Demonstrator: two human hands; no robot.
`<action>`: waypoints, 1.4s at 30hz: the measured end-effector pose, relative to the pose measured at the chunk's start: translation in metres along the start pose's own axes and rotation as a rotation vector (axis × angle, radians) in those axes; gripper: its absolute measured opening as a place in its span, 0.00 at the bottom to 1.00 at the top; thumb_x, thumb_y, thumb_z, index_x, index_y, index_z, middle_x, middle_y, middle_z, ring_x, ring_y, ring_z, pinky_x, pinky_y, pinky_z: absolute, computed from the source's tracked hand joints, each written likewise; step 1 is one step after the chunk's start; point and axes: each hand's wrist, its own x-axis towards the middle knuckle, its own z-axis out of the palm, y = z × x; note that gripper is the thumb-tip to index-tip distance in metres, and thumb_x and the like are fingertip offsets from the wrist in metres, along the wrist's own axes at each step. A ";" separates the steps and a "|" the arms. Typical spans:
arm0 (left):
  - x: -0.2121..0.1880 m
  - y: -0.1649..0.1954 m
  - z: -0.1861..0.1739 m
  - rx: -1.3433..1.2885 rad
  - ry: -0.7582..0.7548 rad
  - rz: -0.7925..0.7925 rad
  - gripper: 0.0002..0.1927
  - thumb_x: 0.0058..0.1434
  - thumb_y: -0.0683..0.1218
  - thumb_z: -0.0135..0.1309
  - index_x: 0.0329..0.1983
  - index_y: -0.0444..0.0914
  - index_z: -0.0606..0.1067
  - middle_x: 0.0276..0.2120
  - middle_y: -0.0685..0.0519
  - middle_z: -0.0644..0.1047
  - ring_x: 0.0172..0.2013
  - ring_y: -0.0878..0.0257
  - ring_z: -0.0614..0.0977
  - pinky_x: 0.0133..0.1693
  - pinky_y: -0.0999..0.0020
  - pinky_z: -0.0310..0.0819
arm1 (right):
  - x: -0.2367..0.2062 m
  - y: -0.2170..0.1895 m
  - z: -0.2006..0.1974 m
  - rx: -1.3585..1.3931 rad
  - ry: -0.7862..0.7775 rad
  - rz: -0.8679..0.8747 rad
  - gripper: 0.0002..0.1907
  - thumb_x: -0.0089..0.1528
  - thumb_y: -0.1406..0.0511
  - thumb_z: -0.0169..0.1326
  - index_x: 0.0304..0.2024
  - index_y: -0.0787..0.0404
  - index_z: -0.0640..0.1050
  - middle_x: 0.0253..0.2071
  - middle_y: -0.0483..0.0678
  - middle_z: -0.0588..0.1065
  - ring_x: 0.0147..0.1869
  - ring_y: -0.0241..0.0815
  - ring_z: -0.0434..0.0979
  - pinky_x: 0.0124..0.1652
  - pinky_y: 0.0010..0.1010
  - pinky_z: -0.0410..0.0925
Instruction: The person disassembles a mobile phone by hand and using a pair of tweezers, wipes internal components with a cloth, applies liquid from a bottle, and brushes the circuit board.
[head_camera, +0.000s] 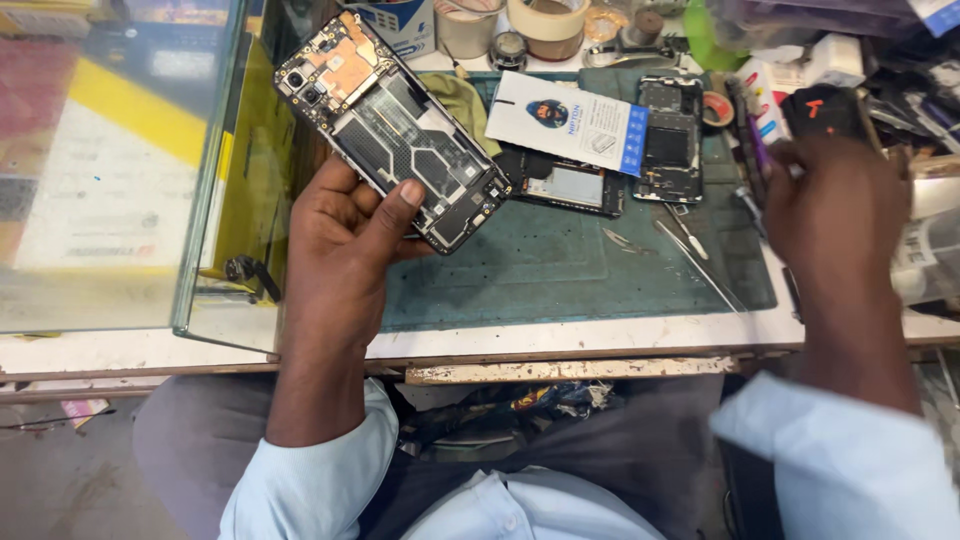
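Observation:
My left hand (345, 235) holds an opened phone (390, 125) with its back cover off, tilted up above the left end of the green work mat (540, 265); the circuit board and camera modules show. My right hand (830, 205) is blurred at the right side of the bench, fingers curled among tools, next to a black object with a red mark (822, 110). Whether it grips anything is unclear.
On the mat lie two more opened phones (565, 185) (670, 135), a white and blue card (570, 122), tweezers (690, 240) and thin picks. Tape rolls (548, 25) and small parts crowd the back. A glass case (120, 170) stands at left.

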 end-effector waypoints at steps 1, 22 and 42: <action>0.001 0.000 0.000 -0.002 -0.011 -0.003 0.16 0.68 0.40 0.57 0.58 0.34 0.72 0.44 0.50 0.83 0.38 0.67 0.86 0.35 0.74 0.84 | 0.016 0.005 0.006 -0.027 -0.030 0.058 0.09 0.69 0.61 0.62 0.50 0.53 0.86 0.42 0.55 0.82 0.46 0.56 0.82 0.46 0.46 0.73; -0.006 -0.004 -0.003 0.049 0.019 -0.058 0.15 0.66 0.39 0.56 0.56 0.35 0.73 0.42 0.49 0.84 0.37 0.67 0.86 0.34 0.72 0.84 | 0.082 0.023 0.055 -0.535 -0.247 -0.047 0.23 0.65 0.50 0.56 0.43 0.65 0.84 0.43 0.58 0.81 0.42 0.58 0.84 0.34 0.48 0.73; -0.008 -0.003 -0.006 0.003 -0.007 -0.015 0.15 0.68 0.37 0.55 0.56 0.33 0.71 0.43 0.47 0.84 0.38 0.65 0.86 0.36 0.71 0.85 | 0.125 -0.014 0.061 -0.625 -0.379 0.040 0.17 0.67 0.56 0.54 0.47 0.59 0.86 0.49 0.54 0.83 0.51 0.55 0.84 0.42 0.43 0.71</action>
